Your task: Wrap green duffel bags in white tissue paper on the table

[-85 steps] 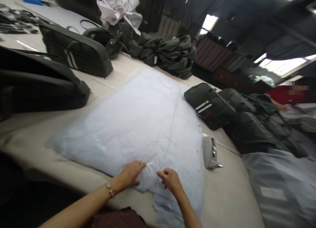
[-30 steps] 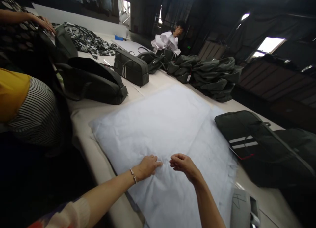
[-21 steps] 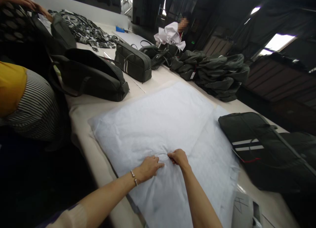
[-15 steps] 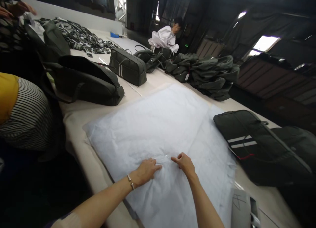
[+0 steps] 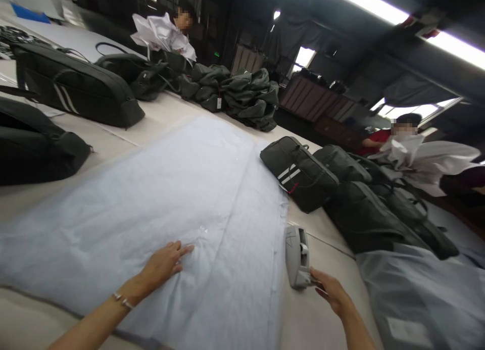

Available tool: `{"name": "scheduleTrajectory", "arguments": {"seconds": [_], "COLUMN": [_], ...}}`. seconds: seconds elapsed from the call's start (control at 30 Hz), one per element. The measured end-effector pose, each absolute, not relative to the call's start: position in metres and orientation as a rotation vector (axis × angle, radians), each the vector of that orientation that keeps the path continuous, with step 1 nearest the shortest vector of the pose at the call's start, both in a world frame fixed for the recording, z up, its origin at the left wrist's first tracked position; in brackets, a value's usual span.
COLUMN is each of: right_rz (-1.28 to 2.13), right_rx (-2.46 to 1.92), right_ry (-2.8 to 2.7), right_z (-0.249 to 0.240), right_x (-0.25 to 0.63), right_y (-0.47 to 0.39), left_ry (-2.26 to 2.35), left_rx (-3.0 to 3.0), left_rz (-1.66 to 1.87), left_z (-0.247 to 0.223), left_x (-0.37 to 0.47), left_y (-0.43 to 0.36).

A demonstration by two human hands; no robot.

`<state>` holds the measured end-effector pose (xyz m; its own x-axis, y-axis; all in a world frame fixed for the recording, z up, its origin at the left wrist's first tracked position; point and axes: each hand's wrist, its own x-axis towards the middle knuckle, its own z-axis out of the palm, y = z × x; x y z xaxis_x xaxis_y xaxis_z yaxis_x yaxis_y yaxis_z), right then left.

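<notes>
A large white plastic-wrapped bundle [image 5: 159,188] lies flat in front of me, wrinkled on top, with a small shiny patch like clear tape near its middle. My left hand [image 5: 166,261] rests on it, fingers spread and the index finger stretched towards that patch. A grey tape dispenser [image 5: 293,259] with a mark on its side stands just right of the bundle. At its near end my right hand [image 5: 329,287] has thumb and fingers closed together, seemingly on the end of the tape, which is too thin to make out clearly.
Dark green bags [image 5: 299,173] with white stripes are heaped on the right, beside a clear plastic bag [image 5: 424,294]. More bags [image 5: 79,87] stand at the left, and a pile of dark bags [image 5: 242,95] lies behind. Two people handle white sheets farther off.
My right hand has left the bundle and moved right to the tape dispenser. The left hand stays on the bundle. My view has turned to the right.
</notes>
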<state>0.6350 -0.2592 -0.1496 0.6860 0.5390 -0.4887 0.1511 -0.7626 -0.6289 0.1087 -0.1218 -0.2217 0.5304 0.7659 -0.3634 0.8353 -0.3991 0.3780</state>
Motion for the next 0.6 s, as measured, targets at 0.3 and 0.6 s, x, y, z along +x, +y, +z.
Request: {"name": "scheduleTrajectory", "arguments": {"seconds": [0.3,0.6], "right_rz": [0.894,0.825], "right_rx": [-2.115,-2.067], "right_ry": [-0.380,-0.308], "right_z": [-0.174,-0.152], "right_x": [0.631,0.637], "right_y": [-0.267,-0.295], "left_ry": [1.313,1.312], "left_rx": [2.249,2.227], "left_rz": [-0.148,-0.127], "left_z": [-0.228,-0.232], "left_x": [0.105,0.102], "left_y": [-0.121,-0.122]}}
